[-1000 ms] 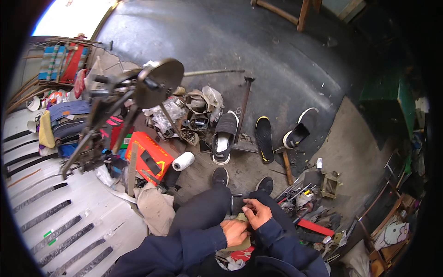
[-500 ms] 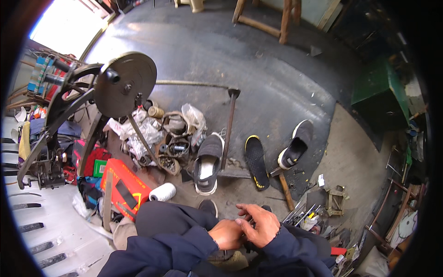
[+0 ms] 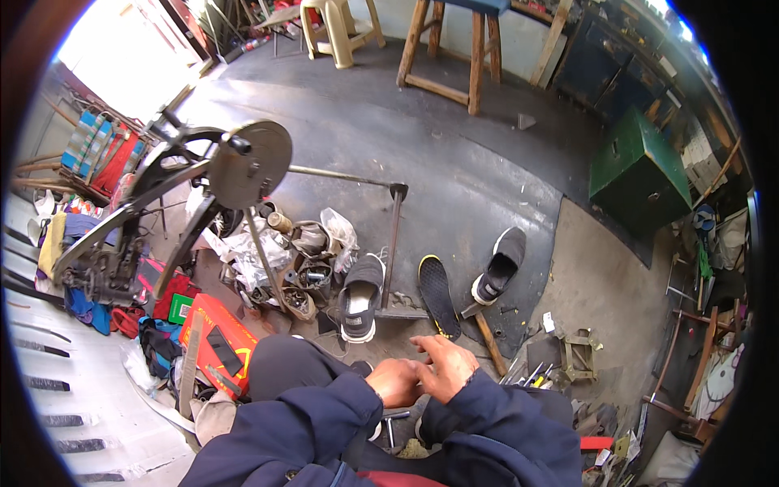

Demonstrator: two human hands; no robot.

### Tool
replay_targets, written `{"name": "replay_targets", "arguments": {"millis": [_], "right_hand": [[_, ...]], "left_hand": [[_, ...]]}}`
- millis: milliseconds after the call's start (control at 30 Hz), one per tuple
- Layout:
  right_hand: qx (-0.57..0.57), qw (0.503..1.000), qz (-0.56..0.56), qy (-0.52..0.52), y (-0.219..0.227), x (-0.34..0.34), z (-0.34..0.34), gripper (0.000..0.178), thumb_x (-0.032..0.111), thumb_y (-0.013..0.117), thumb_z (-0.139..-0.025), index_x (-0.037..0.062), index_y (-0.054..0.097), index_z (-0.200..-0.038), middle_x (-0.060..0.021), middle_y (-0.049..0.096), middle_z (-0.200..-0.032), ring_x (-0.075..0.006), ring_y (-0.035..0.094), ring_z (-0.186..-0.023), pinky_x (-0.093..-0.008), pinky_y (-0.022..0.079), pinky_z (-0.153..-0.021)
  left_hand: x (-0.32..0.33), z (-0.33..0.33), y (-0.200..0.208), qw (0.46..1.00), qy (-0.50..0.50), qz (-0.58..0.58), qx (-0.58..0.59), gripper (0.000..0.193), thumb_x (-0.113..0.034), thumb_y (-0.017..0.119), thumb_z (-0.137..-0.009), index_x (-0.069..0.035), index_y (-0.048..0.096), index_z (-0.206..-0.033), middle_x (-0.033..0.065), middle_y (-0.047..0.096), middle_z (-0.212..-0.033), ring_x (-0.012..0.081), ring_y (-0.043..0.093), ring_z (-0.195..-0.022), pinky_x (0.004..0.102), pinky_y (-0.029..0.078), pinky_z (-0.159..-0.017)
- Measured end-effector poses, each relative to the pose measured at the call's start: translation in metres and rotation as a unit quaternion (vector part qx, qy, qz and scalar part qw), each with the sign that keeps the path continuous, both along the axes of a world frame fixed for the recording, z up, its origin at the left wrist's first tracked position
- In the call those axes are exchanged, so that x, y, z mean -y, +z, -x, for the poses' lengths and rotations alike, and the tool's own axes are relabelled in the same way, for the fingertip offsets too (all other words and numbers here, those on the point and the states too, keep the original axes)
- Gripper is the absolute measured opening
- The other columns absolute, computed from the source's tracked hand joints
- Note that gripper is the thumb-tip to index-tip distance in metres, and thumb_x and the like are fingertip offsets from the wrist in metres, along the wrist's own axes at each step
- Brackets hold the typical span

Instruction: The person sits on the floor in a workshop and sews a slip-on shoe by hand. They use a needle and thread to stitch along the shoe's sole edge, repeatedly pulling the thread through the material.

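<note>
My left hand and my right hand meet in front of my lap, the right one's fingers reaching over the left at the knuckles. The right fingers are stretched and apart, with nothing seen in them. The left fingers point down and stay hidden. On the floor beyond lie a dark slip-on shoe with a pale insole, a black insole with a yellow edge, and a second dark shoe. A hammer with a wooden handle lies below that second shoe.
A hand-cranked sewing machine with a large wheel rises at left. Bags of supplies and an orange-red box sit near it. Loose tools lie right of my knee. Farther off stand a green box and a wooden stool.
The view has tilted up, so more of the stools and back wall shows. My hands stay together, slightly higher and farther left in the picture. The shoes, insole and hammer lie as before.
</note>
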State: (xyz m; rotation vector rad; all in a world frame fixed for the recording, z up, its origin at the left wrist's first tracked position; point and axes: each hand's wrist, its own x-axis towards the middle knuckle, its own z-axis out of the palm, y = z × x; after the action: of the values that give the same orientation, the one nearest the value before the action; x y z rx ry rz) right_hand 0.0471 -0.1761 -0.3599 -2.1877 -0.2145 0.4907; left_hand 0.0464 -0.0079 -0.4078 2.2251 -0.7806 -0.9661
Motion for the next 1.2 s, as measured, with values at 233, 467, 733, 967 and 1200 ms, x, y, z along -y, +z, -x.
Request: {"name": "replay_targets", "arguments": {"millis": [233, 467, 733, 967, 1200], "right_hand": [[-0.061, 0.996, -0.061, -0.025, 0.005, 0.002, 0.008, 0.044, 0.018, 0.072, -0.09, 0.0046, 0.063, -0.13, -0.0146, 0.066, -0.098, -0.0355, 0.068, -0.086, -0.0413, 0.056, -0.075], [-0.222, 0.967, -0.093, -0.084, 0.002, 0.012, 0.018, 0.044, 0.011, 0.075, -0.088, 0.0019, 0.065, -0.13, -0.0133, 0.067, -0.105, -0.0248, 0.07, -0.087, -0.0331, 0.057, -0.075], [-0.072, 0.989, -0.083, -0.101, 0.009, 0.022, 0.012, 0.043, 0.008, 0.075, -0.088, -0.0018, 0.065, -0.128, -0.0152, 0.069, -0.106, -0.0251, 0.069, -0.086, -0.0323, 0.056, -0.073], [-0.02, 0.998, -0.025, -0.049, 0.011, 0.008, 0.019, 0.041, 0.019, 0.071, -0.092, 0.0037, 0.063, -0.129, -0.0186, 0.067, -0.108, -0.0376, 0.068, -0.093, -0.044, 0.055, -0.079], [-0.004, 0.999, -0.046, -0.02, 0.011, -0.01, 0.03, 0.04, 0.021, 0.069, -0.092, 0.0042, 0.062, -0.128, -0.0207, 0.066, -0.108, -0.0427, 0.066, -0.1, -0.0489, 0.055, -0.084]], "left_hand": [[-0.002, 0.026, -0.016, 0.986, 0.007, 0.069, -0.155, 0.036, -0.023, 0.064, -0.091, -0.007, 0.064, -0.122, 0.0197, 0.066, -0.124, 0.0368, 0.063, -0.115, 0.0456, 0.052, -0.098], [0.0, 0.053, 0.011, 0.943, 0.062, 0.022, -0.325, 0.026, -0.021, 0.063, -0.093, -0.001, 0.065, -0.109, 0.023, 0.07, -0.1, 0.0458, 0.067, -0.091, 0.0534, 0.053, -0.079], [0.003, 0.027, 0.003, 0.971, 0.075, 0.088, -0.208, 0.028, -0.025, 0.065, -0.095, 0.001, 0.064, -0.107, 0.0255, 0.069, -0.101, 0.0469, 0.065, -0.097, 0.0545, 0.052, -0.082], [0.002, 0.03, 0.003, 0.994, -0.046, 0.015, -0.095, 0.028, -0.031, 0.065, -0.093, -0.005, 0.066, -0.104, 0.0227, 0.071, -0.092, 0.0453, 0.068, -0.091, 0.0543, 0.054, -0.08], [-0.008, 0.046, -0.012, 0.988, -0.13, 0.004, 0.08, 0.038, -0.023, 0.063, -0.087, -0.008, 0.064, -0.122, 0.0138, 0.066, -0.126, 0.0324, 0.061, -0.121, 0.0449, 0.049, -0.1]]}}
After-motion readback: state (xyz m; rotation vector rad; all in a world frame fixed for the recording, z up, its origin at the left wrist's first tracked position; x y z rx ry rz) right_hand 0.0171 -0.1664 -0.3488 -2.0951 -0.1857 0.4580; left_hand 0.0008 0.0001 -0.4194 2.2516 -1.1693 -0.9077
